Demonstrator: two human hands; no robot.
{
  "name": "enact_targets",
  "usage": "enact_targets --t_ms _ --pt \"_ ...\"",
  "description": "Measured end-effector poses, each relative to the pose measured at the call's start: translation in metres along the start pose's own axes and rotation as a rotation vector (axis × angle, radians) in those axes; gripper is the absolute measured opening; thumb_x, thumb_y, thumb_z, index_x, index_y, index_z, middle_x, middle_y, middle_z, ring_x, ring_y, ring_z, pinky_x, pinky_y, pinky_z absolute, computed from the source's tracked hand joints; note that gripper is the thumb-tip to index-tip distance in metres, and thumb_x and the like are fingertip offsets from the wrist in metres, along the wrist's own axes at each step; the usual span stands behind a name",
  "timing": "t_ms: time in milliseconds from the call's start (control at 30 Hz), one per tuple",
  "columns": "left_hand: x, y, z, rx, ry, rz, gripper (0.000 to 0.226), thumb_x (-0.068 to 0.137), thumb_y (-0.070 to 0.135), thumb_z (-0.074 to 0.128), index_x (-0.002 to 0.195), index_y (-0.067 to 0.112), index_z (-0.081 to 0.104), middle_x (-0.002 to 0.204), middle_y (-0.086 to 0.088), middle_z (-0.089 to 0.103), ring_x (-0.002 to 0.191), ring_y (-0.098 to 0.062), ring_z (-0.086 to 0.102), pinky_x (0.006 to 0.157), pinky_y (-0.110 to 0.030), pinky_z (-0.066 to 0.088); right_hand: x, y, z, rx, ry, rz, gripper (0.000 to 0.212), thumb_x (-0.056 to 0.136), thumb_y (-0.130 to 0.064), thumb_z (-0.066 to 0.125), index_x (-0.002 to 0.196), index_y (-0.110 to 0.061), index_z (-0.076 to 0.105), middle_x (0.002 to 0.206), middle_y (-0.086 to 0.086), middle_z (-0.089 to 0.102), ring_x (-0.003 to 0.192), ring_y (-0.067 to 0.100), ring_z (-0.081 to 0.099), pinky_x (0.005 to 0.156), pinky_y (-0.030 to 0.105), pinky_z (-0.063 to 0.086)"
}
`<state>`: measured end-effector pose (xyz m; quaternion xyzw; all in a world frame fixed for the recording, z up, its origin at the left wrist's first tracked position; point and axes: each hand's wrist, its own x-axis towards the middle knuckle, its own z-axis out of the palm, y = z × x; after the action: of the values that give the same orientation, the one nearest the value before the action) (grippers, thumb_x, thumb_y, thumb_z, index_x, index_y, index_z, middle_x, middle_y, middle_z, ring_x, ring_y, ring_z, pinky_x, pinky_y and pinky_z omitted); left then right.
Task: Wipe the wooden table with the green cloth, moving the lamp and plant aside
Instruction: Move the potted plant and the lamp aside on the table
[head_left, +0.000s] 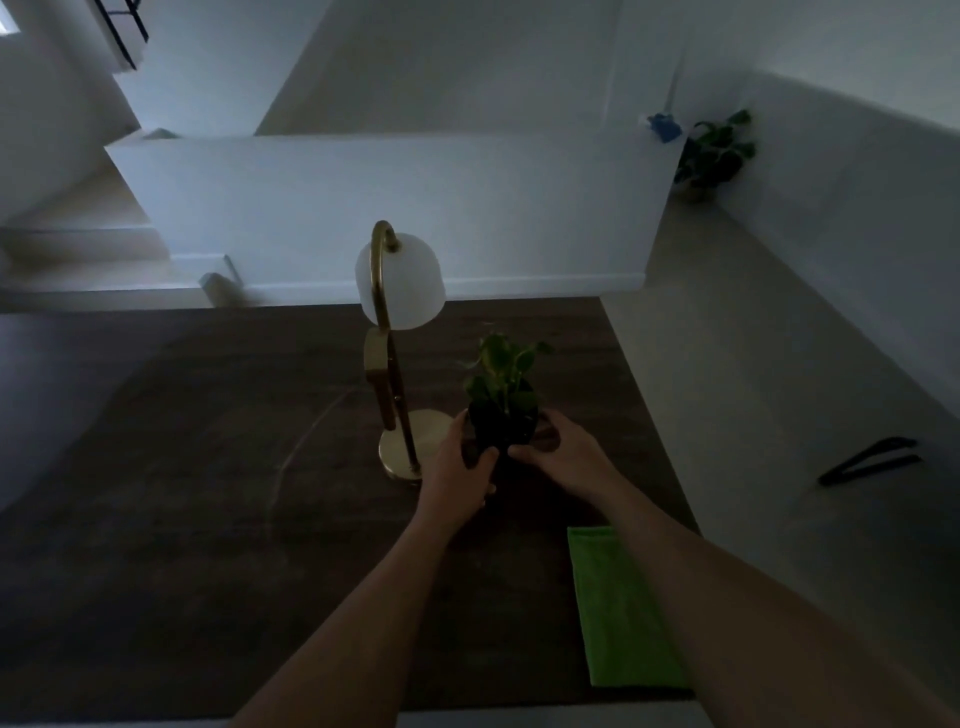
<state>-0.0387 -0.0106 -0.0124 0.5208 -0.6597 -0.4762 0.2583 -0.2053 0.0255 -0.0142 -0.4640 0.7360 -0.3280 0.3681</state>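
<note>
the green cloth (621, 608) lies flat at the near right of the table (208, 519). beyond it, left hand (457, 467) and right hand (563, 454) cup the plant (501, 410) pot beside the lamp (397, 332). best lifted level, clear of the lamp's base, so no soil spills.

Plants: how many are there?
2. The near plant is beside the lamp, held by the left hand and right hand; the far plant stands by the wall.

plant (503, 400) right of lamp (397, 358), mid-table (182, 519); cloth (621, 608) nearer, at right edge
</note>
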Motion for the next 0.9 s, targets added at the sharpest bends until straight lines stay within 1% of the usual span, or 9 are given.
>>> enact_targets --t_ms 133,200,334,434,567,634,734,834,900 --pt "0.008 0.005 0.005 0.009 0.023 0.035 0.061 0.095 0.022 0.058 0.147 0.031 0.027 0.121 0.006 0.056 0.062 -0.012 0.067 0.050 -0.019 0.049 0.011 0.000 -0.009 0.011 -0.007 -0.004 0.090 0.053 -0.066 0.077 0.132 -0.031 0.053 0.120 -0.008 0.065 0.109 0.012 0.061 0.095 0.036 0.049" --pt "0.012 0.008 0.009 0.006 0.022 0.057 0.059 0.095 0.024 0.057 0.146 0.032 0.028 0.123 0.004 0.057 0.063 -0.011 0.066 0.050 -0.019 0.049 0.019 0.001 -0.016 0.021 -0.024 -0.025 0.089 0.051 -0.068 0.076 0.129 -0.032 0.056 0.116 -0.009 0.067 0.107 0.012 0.062 0.096 0.037 0.049" --pt "0.030 0.019 0.019 0.039 0.022 0.047 0.060 0.095 0.034 0.055 0.148 0.034 0.026 0.123 0.001 0.060 0.065 -0.009 0.067 0.051 -0.019 0.048 0.033 -0.002 -0.037 0.038 -0.043 -0.042 0.074 0.064 -0.059 0.078 0.131 -0.033 0.056 0.116 -0.009 0.065 0.108 0.012 0.059 0.091 0.031 0.045" --pt "0.059 0.036 0.032 0.034 -0.009 0.070 0.059 0.095 0.036 0.055 0.147 0.035 0.027 0.121 -0.002 0.061 0.075 -0.012 0.068 0.052 -0.019 0.049 0.053 0.000 -0.064 0.075 -0.045 -0.019 0.065 0.074 -0.051 0.076 0.133 -0.032 0.053 0.114 -0.007 0.061 0.105 0.013 0.055 0.087 0.028 0.040" --pt "0.102 0.063 0.054 0.012 -0.045 0.097 0.058 0.095 0.033 0.055 0.147 0.032 0.029 0.128 -0.005 0.058 0.088 -0.018 0.068 0.052 -0.016 0.050 0.090 0.005 -0.099 0.095 -0.022 -0.003 0.068 0.074 -0.055 0.074 0.134 -0.031 0.052 0.116 -0.008 0.059 0.106 0.013 0.055 0.086 0.027 0.039" --pt "0.122 0.071 0.066 0.008 -0.043 0.072 0.060 0.095 0.034 0.056 0.148 0.032 0.028 0.132 -0.003 0.056 0.083 -0.014 0.068 0.052 -0.016 0.050 0.111 0.009 -0.112 0.099 -0.012 -0.008 0.067 0.072 -0.058 0.075 0.131 -0.032 0.056 0.120 -0.007 0.061 0.109 0.015 0.057 0.088 0.028 0.043" --pt "0.153 0.080 0.081 0.010 -0.040 0.038 0.058 0.095 0.037 0.055 0.147 0.032 0.030 0.132 0.000 0.056 0.072 -0.009 0.068 0.051 -0.016 0.049 0.141 0.015 -0.129 0.085 -0.013 -0.020 0.066 0.068 -0.064 0.073 0.127 -0.036 0.059 0.125 -0.006 0.061 0.112 0.017 0.057 0.098 0.036 0.046" --pt "0.184 0.087 0.094 -0.013 -0.031 0.019 0.047 0.096 0.037 0.054 0.140 0.034 0.039 0.124 0.003 0.061 0.067 -0.007 0.068 0.053 -0.019 0.051 0.175 0.020 -0.142 0.085 -0.022 -0.020 0.068 0.068 -0.065 0.072 0.127 -0.033 0.059 0.125 -0.004 0.061 0.112 0.017 0.057 0.099 0.038 0.046" --pt "0.206 0.092 0.102 -0.018 -0.022 0.012 0.043 0.095 0.037 0.054 0.136 0.033 0.042 0.117 0.002 0.065 0.063 -0.006 0.069 0.054 -0.021 0.052 0.196 0.022 -0.150 0.089 -0.019 -0.028 0.068 0.069 -0.062 0.073 0.128 -0.031 0.059 0.125 -0.004 0.061 0.112 0.017 0.058 0.098 0.035 0.046"
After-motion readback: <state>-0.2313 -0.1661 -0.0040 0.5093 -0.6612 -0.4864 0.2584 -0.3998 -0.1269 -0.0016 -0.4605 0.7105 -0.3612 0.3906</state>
